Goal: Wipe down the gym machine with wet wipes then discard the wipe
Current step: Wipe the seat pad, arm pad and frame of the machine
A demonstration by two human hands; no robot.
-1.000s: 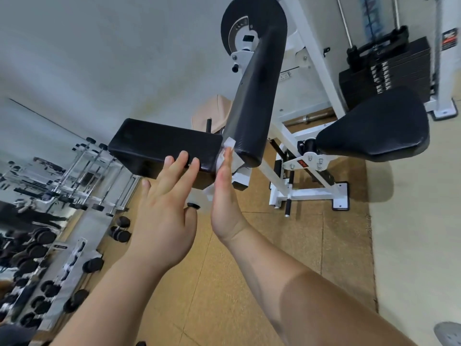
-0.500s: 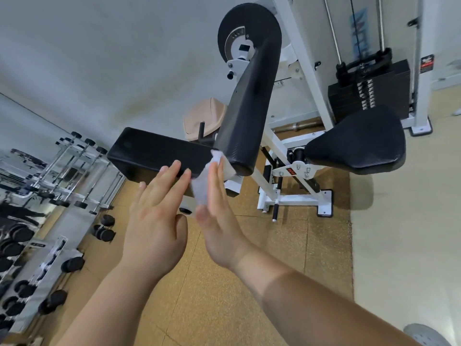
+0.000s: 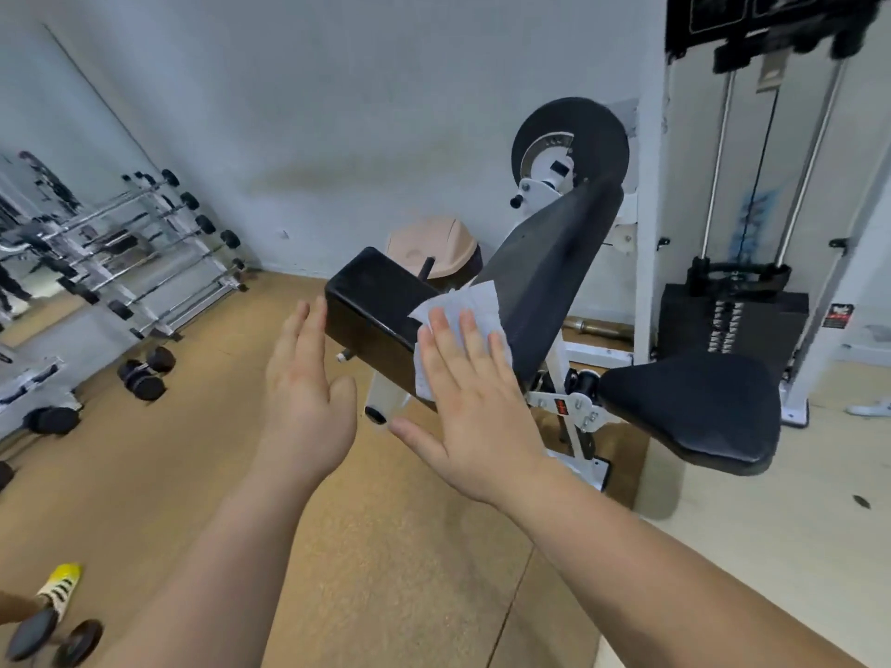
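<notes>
A rack of barbells (image 3: 144,243) stood along the left wall beside a mirror, with dumbbells (image 3: 142,373) on the cork floor below it. Another dumbbell (image 3: 53,641) lay at the lower left, next to a yellow striped shoe (image 3: 60,583). A beige bin (image 3: 434,248) sat against the wall behind the gym machine (image 3: 648,282). The machine's white frame carried a weight stack (image 3: 733,325) at the right and a black seat (image 3: 689,407) in front of it. Nothing stood between the hands and the pads.

The wet wipe (image 3: 463,306) was white, thin and crumpled, with its upper corners sticking out past the fingertips. It lay at the right end of the flat black pad (image 3: 376,301), where that pad met the lower end of the tilted pad (image 3: 545,262).

The right hand (image 3: 475,421) lay flat on the wipe with fingers straight and spread and thumb out to the side, pressing the wipe against the padding. Most of the wipe was under the fingers, not the palm. The left hand (image 3: 303,392) was raised with fingers straight and close together, holding nothing, just beside the left end of the flat pad. Whether it touched the pad could not be told.
</notes>
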